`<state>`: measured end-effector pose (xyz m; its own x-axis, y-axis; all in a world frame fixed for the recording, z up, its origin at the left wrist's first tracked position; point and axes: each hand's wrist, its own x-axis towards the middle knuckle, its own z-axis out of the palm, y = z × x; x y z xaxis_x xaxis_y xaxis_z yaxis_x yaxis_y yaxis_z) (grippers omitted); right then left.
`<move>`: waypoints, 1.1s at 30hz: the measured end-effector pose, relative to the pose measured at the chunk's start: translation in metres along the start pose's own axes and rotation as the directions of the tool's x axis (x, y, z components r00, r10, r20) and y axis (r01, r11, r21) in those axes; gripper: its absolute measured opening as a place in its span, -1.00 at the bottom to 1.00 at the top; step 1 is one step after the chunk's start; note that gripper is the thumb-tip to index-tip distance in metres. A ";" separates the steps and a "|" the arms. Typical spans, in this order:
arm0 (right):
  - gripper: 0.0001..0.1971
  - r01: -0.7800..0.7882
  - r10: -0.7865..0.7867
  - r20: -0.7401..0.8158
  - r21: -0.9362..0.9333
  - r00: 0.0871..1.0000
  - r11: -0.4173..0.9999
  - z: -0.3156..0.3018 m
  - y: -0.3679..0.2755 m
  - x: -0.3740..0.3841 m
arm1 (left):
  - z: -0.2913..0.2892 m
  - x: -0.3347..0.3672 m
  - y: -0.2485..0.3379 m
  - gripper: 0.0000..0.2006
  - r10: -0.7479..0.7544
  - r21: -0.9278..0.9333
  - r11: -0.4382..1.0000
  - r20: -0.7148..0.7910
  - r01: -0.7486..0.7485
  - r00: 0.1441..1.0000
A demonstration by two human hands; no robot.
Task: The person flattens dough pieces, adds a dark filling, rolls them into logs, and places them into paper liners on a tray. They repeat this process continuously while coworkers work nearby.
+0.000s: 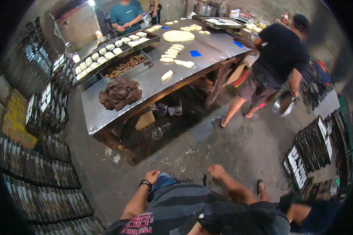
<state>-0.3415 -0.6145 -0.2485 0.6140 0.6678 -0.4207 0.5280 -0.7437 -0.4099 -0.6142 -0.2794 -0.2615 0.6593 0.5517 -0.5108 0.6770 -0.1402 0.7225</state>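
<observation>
My left hand (153, 176), with a dark band round its wrist, is at my waist beside some blue cloth (164, 181). Its fingers look curled, and I see nothing in them. Out in front of my body on the other side is my right hand (216, 171), loosely closed, apparently with nothing in it. Neither hand touches the metal-topped table (145, 94) ahead. On its near left corner sits a big lump of dark brown dough (121, 94). Several pale dough pieces (173, 51) and a wide flat dough sheet (178, 36) lie farther along.
A tray of white-lined cups (102, 60) and a pan of brown chunks (125, 67) stand at the table's left. At right, a person (282, 55) carries a metal bowl (283, 105). Another person (125, 17) stands behind the table. Stacked trays (39, 164) line the left.
</observation>
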 end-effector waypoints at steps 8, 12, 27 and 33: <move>-0.67 0.432 -0.405 -0.434 -0.039 0.805 0.901 -0.238 -0.162 0.280 | -0.094 0.107 0.123 -0.69 0.201 -0.435 0.860 -0.190 -0.266 0.961; -0.67 0.551 -0.593 -0.485 -0.245 0.642 0.797 -0.308 -0.256 0.365 | -0.144 0.140 0.215 -0.73 0.306 -0.562 0.760 -0.133 -0.326 0.943; -0.45 0.815 -0.928 -0.090 -0.453 0.361 0.362 -0.307 -0.308 0.496 | -0.181 0.209 0.334 -0.72 0.119 -0.514 0.762 -0.488 -0.395 0.865; -0.33 0.902 -0.903 0.189 -0.283 0.385 0.325 -0.341 -0.287 0.478 | -0.149 0.258 0.357 -0.77 -0.093 -0.494 0.794 -0.675 -0.354 0.732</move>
<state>0.0004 -0.0916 -0.0560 -0.3516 0.9345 0.0549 0.8918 0.3522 -0.2841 -0.2515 -0.0645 -0.0655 0.1989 0.9718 -0.1266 0.1425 0.0992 0.9848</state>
